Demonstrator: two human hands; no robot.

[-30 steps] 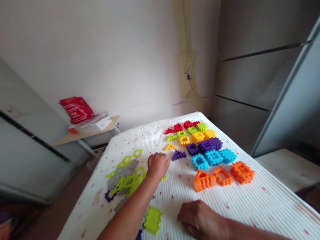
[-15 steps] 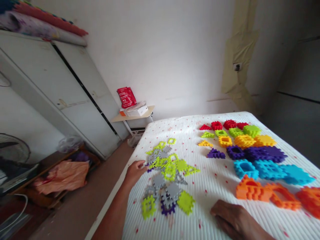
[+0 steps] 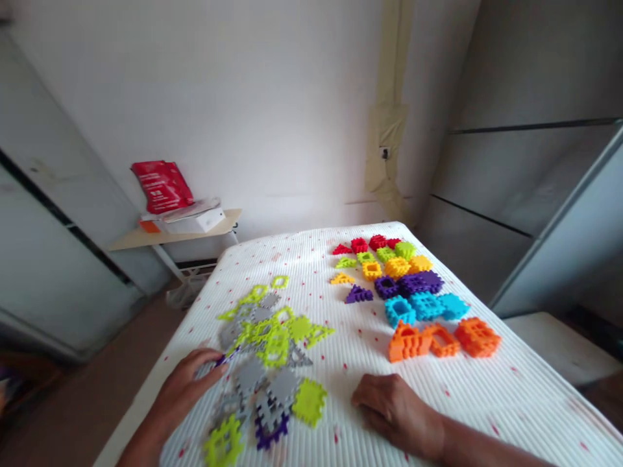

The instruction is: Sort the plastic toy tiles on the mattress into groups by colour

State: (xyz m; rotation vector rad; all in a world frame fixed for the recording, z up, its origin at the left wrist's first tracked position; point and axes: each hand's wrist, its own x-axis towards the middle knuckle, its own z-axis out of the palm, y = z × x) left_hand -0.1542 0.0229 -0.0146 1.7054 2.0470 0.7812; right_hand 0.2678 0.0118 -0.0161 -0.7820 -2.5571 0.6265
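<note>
My left hand (image 3: 187,379) is at the left edge of a loose pile of flat toothed pieces, its thumb and fingers apart around a small purple piece (image 3: 228,356) without clearly gripping it. Grey pieces (image 3: 250,376) and lime green pieces (image 3: 309,401) overlap in the pile, with a purple piece (image 3: 271,433) near the front. My right hand (image 3: 389,408) rests on the white ribbed cover (image 3: 341,344), its fingers curled under; whatever they may hold is hidden. Beyond it stand sorted rows: orange (image 3: 409,342), light blue (image 3: 426,305), purple (image 3: 418,283), yellow (image 3: 396,266), green (image 3: 386,254) and red (image 3: 378,242).
At the back left, a small table (image 3: 131,240) carries a red bag (image 3: 163,187) and a white box (image 3: 199,220). Grey cabinets (image 3: 516,168) stand on the right, and a wall socket (image 3: 384,152) shows on the back wall.
The view has turned to the right. My left hand has moved nearer to me along the pile's left edge, to the small purple piece. My right hand remains curled on the cover.
</note>
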